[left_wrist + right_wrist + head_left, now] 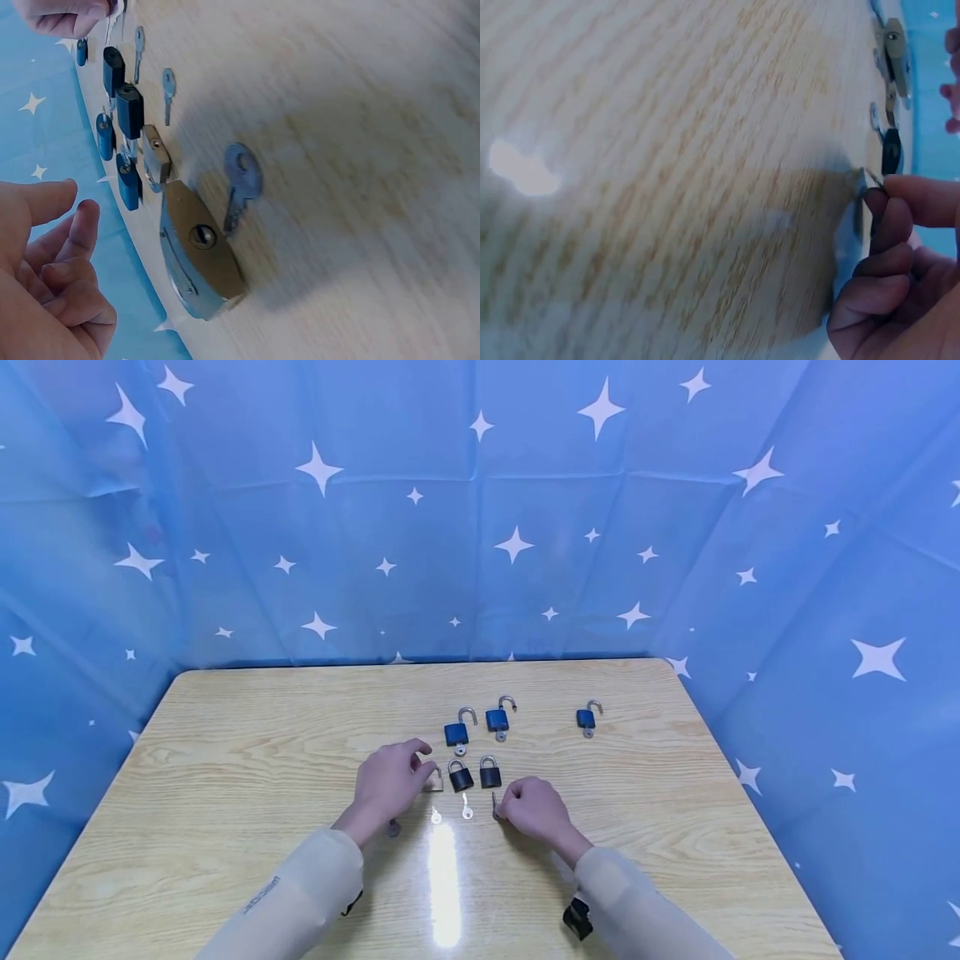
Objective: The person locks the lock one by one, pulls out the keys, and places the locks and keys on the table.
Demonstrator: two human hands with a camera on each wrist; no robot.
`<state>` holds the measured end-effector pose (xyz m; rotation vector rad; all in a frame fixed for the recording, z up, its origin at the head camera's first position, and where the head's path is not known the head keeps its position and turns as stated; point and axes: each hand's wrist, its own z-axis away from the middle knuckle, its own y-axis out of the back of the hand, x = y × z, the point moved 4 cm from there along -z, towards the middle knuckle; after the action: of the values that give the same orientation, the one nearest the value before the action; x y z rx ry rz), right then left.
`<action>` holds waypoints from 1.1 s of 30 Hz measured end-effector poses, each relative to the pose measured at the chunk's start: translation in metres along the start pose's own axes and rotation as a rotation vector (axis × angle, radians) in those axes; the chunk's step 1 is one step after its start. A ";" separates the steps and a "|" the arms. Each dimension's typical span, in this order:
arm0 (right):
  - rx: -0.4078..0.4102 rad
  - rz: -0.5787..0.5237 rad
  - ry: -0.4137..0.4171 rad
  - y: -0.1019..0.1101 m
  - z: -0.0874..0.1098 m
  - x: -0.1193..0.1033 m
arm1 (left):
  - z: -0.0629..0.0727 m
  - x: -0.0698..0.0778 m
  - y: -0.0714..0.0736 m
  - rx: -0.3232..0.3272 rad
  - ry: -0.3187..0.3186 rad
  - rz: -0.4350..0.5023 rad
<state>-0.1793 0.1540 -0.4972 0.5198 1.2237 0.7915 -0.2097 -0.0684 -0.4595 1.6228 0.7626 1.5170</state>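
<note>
Between thumb and forefinger, my right hand (536, 810) pinches a small key (494, 808) close over the table, just in front of two black padlocks (491, 776). My left hand (390, 777) holds nothing; its fingers are loosely bent, with thumb and forefinger apart. In the head view it partly covers a brass padlock (435, 783). A larger brass-faced padlock (202, 240) shows in the left wrist view, keyhole facing the camera, with a key (243, 180) lying before it. Two more keys (467, 807) lie between my hands.
Behind the front row stand blue padlocks (456, 734) with raised, open shackles and keys in them; one blue padlock (585, 718) is apart at the right. The wooden table (247, 735) ends at a blue star-patterned cloth (420, 568). Light glares off the tabletop.
</note>
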 end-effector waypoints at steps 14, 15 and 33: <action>0.042 0.133 0.008 -0.002 0.000 -0.006 | 0.004 -0.005 -0.001 0.014 0.019 0.007; 0.042 0.140 0.011 -0.002 0.000 -0.006 | 0.004 -0.005 -0.001 0.014 0.020 0.008; 0.059 0.192 0.037 -0.003 0.001 -0.008 | 0.004 -0.003 -0.005 0.000 0.014 -0.001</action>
<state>-0.1791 0.1459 -0.4938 0.6813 1.2471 0.9328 -0.2061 -0.0690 -0.4649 1.6128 0.7707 1.5295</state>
